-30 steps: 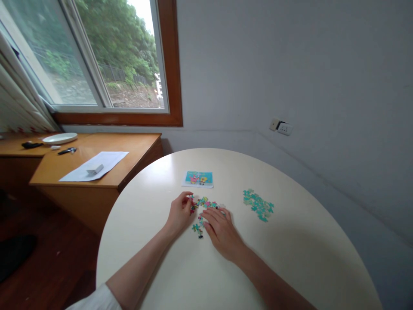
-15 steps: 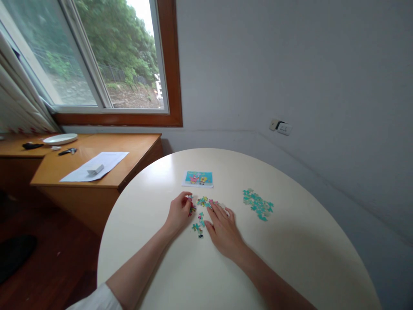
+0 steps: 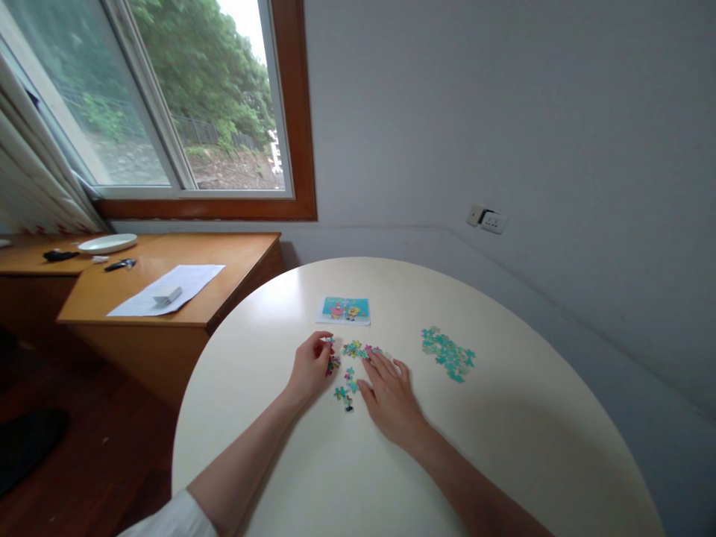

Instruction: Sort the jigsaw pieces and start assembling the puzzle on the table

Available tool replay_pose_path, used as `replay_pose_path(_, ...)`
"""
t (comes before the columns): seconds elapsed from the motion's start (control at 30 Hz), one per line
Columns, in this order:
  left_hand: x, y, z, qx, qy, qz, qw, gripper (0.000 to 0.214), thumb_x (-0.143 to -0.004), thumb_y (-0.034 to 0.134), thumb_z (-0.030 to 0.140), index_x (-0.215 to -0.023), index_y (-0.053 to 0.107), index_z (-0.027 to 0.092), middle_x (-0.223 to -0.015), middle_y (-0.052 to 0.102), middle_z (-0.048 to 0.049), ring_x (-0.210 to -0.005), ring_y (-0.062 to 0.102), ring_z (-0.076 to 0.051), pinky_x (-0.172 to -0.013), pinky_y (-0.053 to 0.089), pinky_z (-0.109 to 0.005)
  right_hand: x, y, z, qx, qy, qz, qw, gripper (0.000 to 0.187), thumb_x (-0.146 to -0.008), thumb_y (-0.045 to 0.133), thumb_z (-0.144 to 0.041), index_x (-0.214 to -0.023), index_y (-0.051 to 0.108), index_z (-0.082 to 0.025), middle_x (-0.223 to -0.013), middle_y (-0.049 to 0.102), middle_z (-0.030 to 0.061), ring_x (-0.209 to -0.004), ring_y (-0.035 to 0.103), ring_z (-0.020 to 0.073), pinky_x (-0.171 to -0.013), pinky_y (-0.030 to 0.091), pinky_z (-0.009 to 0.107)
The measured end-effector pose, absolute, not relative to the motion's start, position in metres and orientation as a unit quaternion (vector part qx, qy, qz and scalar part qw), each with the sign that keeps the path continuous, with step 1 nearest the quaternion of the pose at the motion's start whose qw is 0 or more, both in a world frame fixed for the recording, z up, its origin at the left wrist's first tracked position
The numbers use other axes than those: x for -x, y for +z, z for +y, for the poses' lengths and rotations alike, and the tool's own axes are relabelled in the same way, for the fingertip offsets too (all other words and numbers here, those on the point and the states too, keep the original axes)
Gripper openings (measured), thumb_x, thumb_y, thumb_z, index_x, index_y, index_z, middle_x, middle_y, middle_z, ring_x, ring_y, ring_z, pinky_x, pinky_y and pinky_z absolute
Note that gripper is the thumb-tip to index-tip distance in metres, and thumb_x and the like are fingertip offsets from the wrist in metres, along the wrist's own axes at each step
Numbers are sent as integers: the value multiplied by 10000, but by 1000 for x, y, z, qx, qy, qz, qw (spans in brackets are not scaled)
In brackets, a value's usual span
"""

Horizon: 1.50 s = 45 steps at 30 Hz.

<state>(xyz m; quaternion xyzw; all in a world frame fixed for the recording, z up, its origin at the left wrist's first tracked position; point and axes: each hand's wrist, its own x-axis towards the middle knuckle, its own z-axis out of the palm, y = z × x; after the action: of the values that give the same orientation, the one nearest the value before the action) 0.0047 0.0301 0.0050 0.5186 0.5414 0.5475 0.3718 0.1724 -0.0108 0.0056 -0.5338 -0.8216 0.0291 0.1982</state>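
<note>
A small cluster of joined and loose jigsaw pieces [image 3: 351, 356], teal, pink and yellow, lies on the round cream table [image 3: 313, 462]. My left hand [image 3: 310, 369] rests at the cluster's left edge, fingertips pinched on a puzzle piece. My right hand [image 3: 391, 399] lies flat on the table, fingers spread, its fingertips touching the right side of the cluster. A few joined pieces [image 3: 344, 394] sit between the two hands.
A cartoon reference picture [image 3: 345, 309] lies beyond the cluster. A pile of teal pieces [image 3: 447, 355] sits to the right. A wooden desk [image 3: 162, 298] at left holds papers, a white plate [image 3: 107, 243] and small dark items. A window and grey walls stand behind.
My right hand slid a little to the right and forward along the cluster, fingers spreading. My left hand stayed pinched at the cluster's left edge.
</note>
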Motion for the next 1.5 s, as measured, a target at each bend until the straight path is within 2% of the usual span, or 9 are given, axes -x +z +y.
replay_pose_path(0.2,-7,8,29,-510,560,538,370,316,-670,573,401,-849,593,141,-565,536,18,-469,470,-82,-442,371,-191,-173,1,-8,532,26,-822,202,401,-901,326,-272,-1240,506,-154,-1333,470,126,-1229,407,230,-1013,231,443)
replay_pose_path(0.4,-6,6,30,-519,553,544,359,306,-692,544,383,-865,592,135,-568,531,17,-459,456,-78,-426,365,-186,-173,4,-9,548,24,-812,201,436,-904,314,-255,-1312,420,-143,-1395,387,113,-1287,337,220,-1028,222,442)
replay_pose_path(0.57,-7,7,29,-513,562,537,363,300,-683,561,385,-855,589,141,-567,528,21,-457,464,-78,-425,373,-186,-175,5,-10,484,38,-856,178,390,-904,351,-303,-1256,485,-202,-1375,423,87,-1301,318,203,-1036,216,441)
replay_pose_path(0.77,-8,9,28,-513,557,540,368,294,-689,554,382,-855,587,141,-570,537,22,-419,440,-67,-405,369,-184,-174,2,-8,531,34,-823,198,389,-910,336,-292,-1244,499,-178,-1362,432,117,-1259,379,232,-1019,225,476)
replay_pose_path(0.93,-7,8,29,-513,560,537,368,306,-688,566,391,-858,588,138,-565,537,22,-423,447,-70,-397,361,-180,-175,7,-10,494,67,-846,190,352,-905,360,-304,-1205,533,-239,-1352,456,68,-1257,381,215,-1029,210,478)
replay_pose_path(1.13,-6,7,29,-529,549,537,362,302,-706,545,389,-871,585,140,-570,530,28,-394,407,-57,-378,334,-178,-175,8,-11,530,56,-824,195,320,-899,384,-295,-1140,595,-287,-1320,489,82,-1267,364,237,-1013,221,481)
replay_pose_path(1.37,-6,8,28,-521,552,538,367,324,-684,550,402,-866,585,137,-562,524,31,-392,401,-57,-377,325,-179,-175,7,-11,477,87,-846,221,290,-891,400,-274,-1092,610,-279,-1261,552,47,-1224,415,212,-1025,193,486)
replay_pose_path(1.5,-6,7,29,-525,550,541,361,305,-688,535,376,-864,585,131,-563,527,22,-421,419,-62,-396,342,-175,-176,4,-9,501,75,-819,270,279,-861,431,-224,-1073,613,-231,-1246,550,91,-1202,428,223,-1004,226,469)
